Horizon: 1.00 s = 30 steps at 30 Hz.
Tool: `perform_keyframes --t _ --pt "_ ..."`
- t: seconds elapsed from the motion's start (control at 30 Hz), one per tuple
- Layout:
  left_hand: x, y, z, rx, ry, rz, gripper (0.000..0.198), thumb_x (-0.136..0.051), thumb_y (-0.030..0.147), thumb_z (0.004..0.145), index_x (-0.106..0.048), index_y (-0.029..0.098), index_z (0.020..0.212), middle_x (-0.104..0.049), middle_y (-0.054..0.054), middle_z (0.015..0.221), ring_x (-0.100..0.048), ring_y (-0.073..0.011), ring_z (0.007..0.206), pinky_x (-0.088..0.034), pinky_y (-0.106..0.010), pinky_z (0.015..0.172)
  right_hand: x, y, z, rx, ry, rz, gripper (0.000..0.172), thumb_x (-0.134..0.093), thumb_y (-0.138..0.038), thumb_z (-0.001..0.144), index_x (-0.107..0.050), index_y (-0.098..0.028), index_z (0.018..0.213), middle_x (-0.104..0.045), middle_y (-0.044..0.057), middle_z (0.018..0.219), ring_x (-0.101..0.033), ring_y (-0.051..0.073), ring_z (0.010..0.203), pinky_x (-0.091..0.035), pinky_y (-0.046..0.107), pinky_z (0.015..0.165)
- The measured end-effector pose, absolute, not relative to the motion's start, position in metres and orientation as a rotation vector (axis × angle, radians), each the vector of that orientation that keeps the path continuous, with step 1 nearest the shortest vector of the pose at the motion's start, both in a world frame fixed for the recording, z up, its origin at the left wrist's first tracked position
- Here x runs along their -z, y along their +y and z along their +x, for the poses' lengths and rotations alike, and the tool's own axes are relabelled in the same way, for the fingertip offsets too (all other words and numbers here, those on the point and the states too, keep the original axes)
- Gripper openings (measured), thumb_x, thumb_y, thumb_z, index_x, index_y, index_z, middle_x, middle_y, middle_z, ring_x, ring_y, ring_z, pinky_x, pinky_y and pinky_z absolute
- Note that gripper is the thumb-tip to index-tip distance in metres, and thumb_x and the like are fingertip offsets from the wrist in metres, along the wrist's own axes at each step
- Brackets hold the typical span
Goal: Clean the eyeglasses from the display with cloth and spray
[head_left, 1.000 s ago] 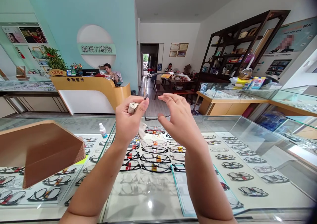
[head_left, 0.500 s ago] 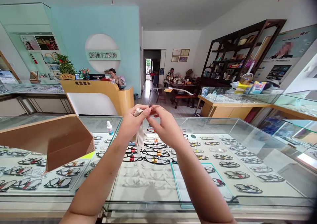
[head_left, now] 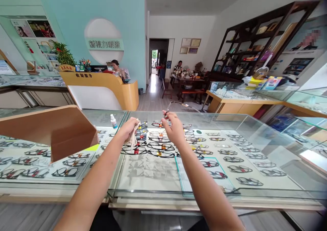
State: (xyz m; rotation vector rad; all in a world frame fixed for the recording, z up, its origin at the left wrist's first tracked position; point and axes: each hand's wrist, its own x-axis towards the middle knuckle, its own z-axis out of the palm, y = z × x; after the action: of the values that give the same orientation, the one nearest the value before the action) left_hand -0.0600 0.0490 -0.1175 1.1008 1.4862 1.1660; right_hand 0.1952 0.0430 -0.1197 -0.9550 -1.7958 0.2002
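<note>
While held out over the glass display case, both bare arms stretched forward. Right hand pinched shut on a thin-framed pair of glasses, lifted just above the far part of the case top, one temple arm reaching away to the right. Left hand closed around a pale cleaning cloth, hanging from the fist just above the glass and apart from the frames. Under the glass, rows of spectacle frames laid out on white trays. On the case top left of the hands, a small white spray bottle upright, and nearer still a brown folded card stand. Beyond the case, a person seated behind a yellow reception counter; farther back, another person at a dark table.
</note>
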Motion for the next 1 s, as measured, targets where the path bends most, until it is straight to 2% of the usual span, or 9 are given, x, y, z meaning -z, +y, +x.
perform_keyframes --t 0.1,0.17,0.4,0.53,0.63,0.73,0.83,0.9,1.0 --pt "0.135 0.059 -0.063 -1.160 1.634 1.190 0.018 -0.070 0.023 0.083 -0.054 0.024 0.090 -0.055 0.003 0.074 -0.053 -0.0180 0.067 -0.041 -0.030 0.065 0.127 0.045 0.199 -0.183 -1.768 -0.979 0.046 -0.055 -0.043 0.109 -0.073 -0.014 0.139 -0.076 0.023 0.135 -0.070 0.035 0.126 -0.056 0.056 0.115" --pt "0.143 0.062 -0.066 -1.173 1.727 1.281 0.019 -0.072 0.022 0.089 -0.055 0.024 0.095 -0.060 0.002 0.081 -0.057 -0.0193 0.075 -0.041 -0.031 0.072 0.129 0.046 0.200 -0.130 -1.757 -1.004 0.048 -0.054 -0.043 0.110 -0.072 -0.012 0.141 -0.077 0.023 0.132 -0.071 0.035 0.123 -0.056 0.056 0.115" --pt "0.146 0.058 -0.074 -1.178 1.941 1.595 0.024 -0.080 0.017 0.087 -0.061 0.026 0.098 -0.068 -0.001 0.088 -0.063 -0.0258 0.087 -0.043 -0.036 0.086 0.132 0.046 0.200 -0.083 -1.791 -1.029 0.046 -0.055 -0.043 0.110 -0.072 -0.015 0.141 -0.077 0.021 0.135 -0.072 0.035 0.115 -0.056 0.056 0.112" --pt "0.142 0.062 -0.082 -1.413 2.127 1.567 0.018 -0.070 0.020 0.097 -0.061 0.024 0.111 -0.065 -0.014 0.131 -0.061 -0.0323 0.131 -0.043 -0.043 0.115 0.134 0.047 0.200 -0.064 -1.780 -1.027 0.043 -0.055 -0.043 0.110 -0.073 -0.016 0.138 -0.077 0.021 0.135 -0.072 0.033 0.109 -0.056 0.056 0.110" --pt "0.144 0.070 -0.096 -1.731 2.332 1.286 0.042 -0.070 0.016 0.095 -0.050 0.019 0.132 -0.046 -0.024 0.158 -0.044 -0.0360 0.156 -0.036 -0.048 0.127 0.136 0.047 0.199 -0.063 -1.781 -1.034 0.042 -0.053 -0.043 0.111 -0.073 -0.018 0.139 -0.077 0.019 0.132 -0.072 0.032 0.105 -0.057 0.054 0.107" --pt "0.152 0.081 -0.114 -1.798 2.377 0.995 0.062 -0.073 0.013 0.091 -0.042 0.018 0.144 -0.041 -0.026 0.164 -0.042 -0.0355 0.159 -0.036 -0.048 0.129 0.137 0.047 0.199 -0.070 -1.788 -1.033 0.041 -0.052 -0.044 0.111 -0.072 -0.020 0.138 -0.076 0.018 0.132 -0.071 0.031 0.106 -0.056 0.053 0.108" --pt "0.163 0.091 -0.131 -1.691 2.328 0.912 0.070 -0.077 0.014 0.092 -0.040 0.018 0.152 -0.050 -0.025 0.161 -0.049 -0.0361 0.155 -0.039 -0.052 0.128 0.138 0.047 0.199 -0.085 -1.785 -1.043 0.041 -0.052 -0.044 0.111 -0.072 -0.021 0.139 -0.076 0.018 0.132 -0.071 0.031 0.106 -0.056 0.054 0.108" --pt "0.171 0.097 -0.139 -1.607 2.280 0.889 0.063 -0.078 0.016 0.096 -0.048 0.019 0.152 -0.062 -0.020 0.150 -0.062 -0.0335 0.142 -0.047 -0.053 0.123 0.138 0.047 0.200 -0.100 -1.777 -1.056 0.041 -0.053 -0.043 0.110 -0.071 -0.021 0.139 -0.076 0.018 0.130 -0.070 0.031 0.103 -0.056 0.054 0.107" --pt "0.181 0.104 -0.146 -1.494 2.219 0.884 0.045 -0.077 0.034 0.105 -0.065 0.018 0.145 -0.071 -0.014 0.140 -0.072 -0.0287 0.124 -0.062 -0.052 0.109 0.137 0.047 0.200 -0.120 -1.771 -1.063 0.041 -0.052 -0.043 0.110 -0.071 -0.021 0.138 -0.076 0.017 0.129 -0.070 0.031 0.102 -0.056 0.053 0.104"
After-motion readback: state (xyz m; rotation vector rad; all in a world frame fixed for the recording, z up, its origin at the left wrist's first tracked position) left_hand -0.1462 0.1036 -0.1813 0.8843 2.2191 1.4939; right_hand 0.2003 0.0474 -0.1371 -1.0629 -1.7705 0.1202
